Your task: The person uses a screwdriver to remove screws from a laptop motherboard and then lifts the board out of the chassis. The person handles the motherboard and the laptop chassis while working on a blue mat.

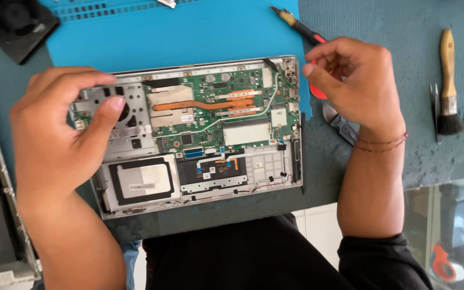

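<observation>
both hands [55, 134] are bare, with no gloves or rings. a thin reddish-brown thread bracelet [381, 143] circles the right wrist. a black sleeve [382, 255] is pushed up that forearm.

Worn teal-grey worktop [382, 161] with a pitted surface, bright blue mat [189, 32] across its far side, pale floor tiles [318, 225] below the near edge, even daylight
</observation>
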